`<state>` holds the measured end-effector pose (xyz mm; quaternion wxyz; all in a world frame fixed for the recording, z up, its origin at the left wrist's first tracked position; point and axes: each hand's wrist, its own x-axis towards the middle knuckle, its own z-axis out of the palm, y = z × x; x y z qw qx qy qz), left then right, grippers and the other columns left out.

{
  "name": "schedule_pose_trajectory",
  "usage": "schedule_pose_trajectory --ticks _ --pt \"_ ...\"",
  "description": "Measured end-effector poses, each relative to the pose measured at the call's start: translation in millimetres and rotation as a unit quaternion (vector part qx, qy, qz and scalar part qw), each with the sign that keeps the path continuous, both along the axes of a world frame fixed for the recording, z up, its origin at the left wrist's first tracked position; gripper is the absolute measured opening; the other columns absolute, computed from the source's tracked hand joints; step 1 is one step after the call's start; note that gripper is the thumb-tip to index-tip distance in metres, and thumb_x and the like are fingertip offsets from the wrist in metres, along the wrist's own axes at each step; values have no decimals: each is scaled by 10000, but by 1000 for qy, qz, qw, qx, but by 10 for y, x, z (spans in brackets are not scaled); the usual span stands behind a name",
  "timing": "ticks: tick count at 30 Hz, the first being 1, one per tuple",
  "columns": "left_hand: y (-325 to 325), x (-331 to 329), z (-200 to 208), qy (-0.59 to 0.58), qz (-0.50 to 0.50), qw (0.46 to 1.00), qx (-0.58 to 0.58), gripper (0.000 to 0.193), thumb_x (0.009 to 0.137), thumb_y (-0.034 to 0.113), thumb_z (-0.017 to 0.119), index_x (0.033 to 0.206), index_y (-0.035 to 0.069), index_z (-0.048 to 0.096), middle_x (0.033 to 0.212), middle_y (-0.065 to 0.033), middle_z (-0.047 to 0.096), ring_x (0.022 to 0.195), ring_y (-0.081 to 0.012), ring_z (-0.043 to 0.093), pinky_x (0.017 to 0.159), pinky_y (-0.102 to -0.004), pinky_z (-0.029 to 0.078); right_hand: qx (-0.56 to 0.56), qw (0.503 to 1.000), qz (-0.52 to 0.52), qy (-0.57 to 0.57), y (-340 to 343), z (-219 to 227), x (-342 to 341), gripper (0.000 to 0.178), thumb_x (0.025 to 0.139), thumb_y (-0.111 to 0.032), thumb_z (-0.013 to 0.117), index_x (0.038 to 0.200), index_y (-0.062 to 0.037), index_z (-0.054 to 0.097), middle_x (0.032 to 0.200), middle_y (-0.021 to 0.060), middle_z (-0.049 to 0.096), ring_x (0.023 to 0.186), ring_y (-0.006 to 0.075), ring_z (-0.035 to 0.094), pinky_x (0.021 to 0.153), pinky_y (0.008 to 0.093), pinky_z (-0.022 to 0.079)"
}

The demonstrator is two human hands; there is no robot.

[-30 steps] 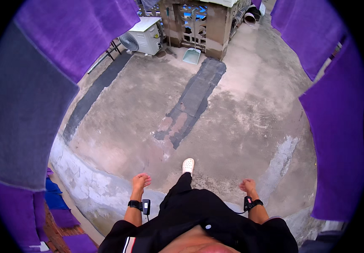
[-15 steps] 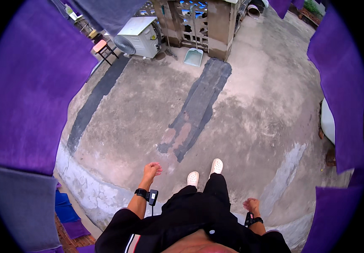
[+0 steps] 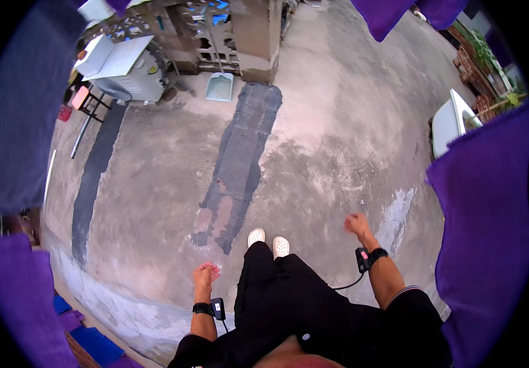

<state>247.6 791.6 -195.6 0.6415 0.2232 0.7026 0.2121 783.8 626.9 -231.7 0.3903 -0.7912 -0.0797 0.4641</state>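
Note:
My left hand (image 3: 205,274) hangs low over the concrete, fingers loosely bent and slightly blurred, with nothing visible in it. Farther forward on the right, my right hand (image 3: 357,226) is also empty, its fingers half curled and smeared a little by motion. Neither hand touches anything. Each wrist wears a black strap with a small box, the left box (image 3: 218,309) and the right box (image 3: 362,260) both trailing a cable. Between my hands, my white clogs (image 3: 281,246) stand on the floor, just short of a dark patched strip (image 3: 237,153).
A pale dustpan (image 3: 220,87) with a long handle stands by a pierced wall. Left of it are an air-conditioner unit (image 3: 131,73) and a stool (image 3: 82,98). A white basin (image 3: 449,126) sits at right. Purple cloths (image 3: 491,196) hang on both sides.
My right hand has swung forward and my left hand has drawn back. The feet have changed places in a stride. The view has turned right, bringing more of the white basin into sight.

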Motion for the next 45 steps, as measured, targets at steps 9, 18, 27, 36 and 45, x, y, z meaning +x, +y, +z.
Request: schedule_pose_trajectory --ticks 9,18,27,36,45 --pt "1101 553 -100 33 -142 989 -26 246 825 48 554 1063 -13 548 890 -130 639 760 -234 653 647 -354 562 23 996 -85 -25 66 143 164 254 860 -135 539 1055 27 551 827 117 625 673 201 644 548 291 518" --pt "2273 2249 187 20 -302 952 34 266 837 90 587 1081 -12 554 902 -119 644 747 -196 650 630 -302 545 -199 935 -286 70 -1793 -409 -761 124 793 -71 522 821 35 579 671 136 596 565 244 632 452 343 514" --pt "2236 3551 352 67 -319 945 18 242 842 95 593 1063 1 568 891 -100 650 734 -181 648 628 -297 540 -193 928 -276 158 -1362 -369 207 154 839 -97 511 929 21 552 732 134 607 586 236 640 458 322 516" --pt "2388 5021 618 90 -340 936 32 240 830 81 605 1055 3 573 880 -95 652 716 -171 655 609 -286 535 -123 932 -324 105 -846 -226 2277 170 864 -106 515 981 11 551 754 117 612 573 209 631 435 292 505" --pt "2914 6028 310 109 -353 929 5 234 840 98 606 1056 12 574 886 -89 653 738 -179 656 621 -303 548 21 953 -296 63 527 -463 4235 249 882 -138 528 1091 -2 534 797 88 609 610 180 628 492 273 497"
